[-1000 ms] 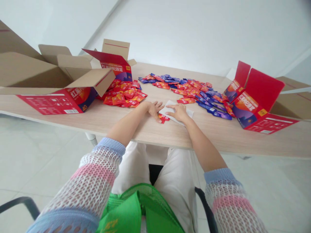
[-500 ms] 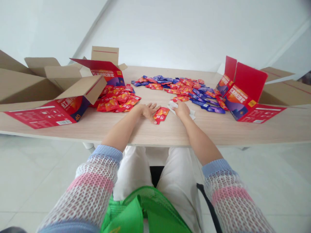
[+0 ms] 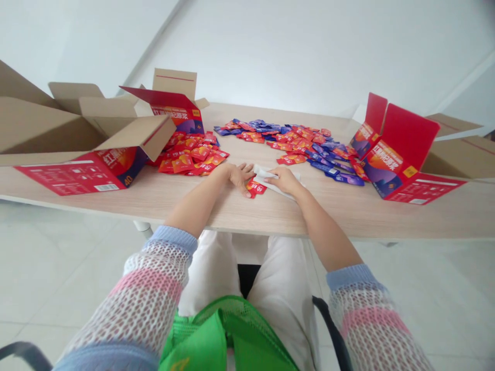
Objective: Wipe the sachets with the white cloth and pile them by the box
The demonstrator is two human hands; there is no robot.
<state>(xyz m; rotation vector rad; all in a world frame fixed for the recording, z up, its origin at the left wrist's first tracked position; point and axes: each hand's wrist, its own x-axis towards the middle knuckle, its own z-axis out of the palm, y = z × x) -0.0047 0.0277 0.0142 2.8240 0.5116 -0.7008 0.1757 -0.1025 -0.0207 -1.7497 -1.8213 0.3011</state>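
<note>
Plain white wall (image 3: pixel 290 51) behind; pale tiled floor (image 3: pixel 436 309) below. Long wood-grain table (image 3: pixel 386 219) runs across the view, person seated at its near side in a striped openwork knit sleeve (image 3: pixel 145 288) on each arm, white trousers (image 3: pixel 214 273) and a green garment (image 3: pixel 235 335).

Left hand (image 3: pixel 240 179): palm down, fingers spread, thumb at the left edge of a red sachet (image 3: pixel 256 189); steadies it against the tabletop, nothing enclosed in the palm. Sachet lies flat near the table's front edge, between the two hands, white lettering upward, upper right part covered.

Right hand (image 3: pixel 285 180): thumb and fingers closed on a folded white cloth (image 3: pixel 261 172), its near end lying over the sachet, the rest showing out past the knuckles. Fabric or paper, cannot tell.

Beyond the left hand, a heap of red sachets (image 3: pixel 189 157). Farther back, centre to right, a curved spread of mixed red and purple sachets (image 3: pixel 296 140), many overlapping.

Cartons, flaps open: a large red printed one (image 3: pixel 73 178) at far left, marked 40; a smaller-looking one (image 3: pixel 180 117) behind the heap; a third (image 3: pixel 390 159) at right, just beside the mixed spread
</note>
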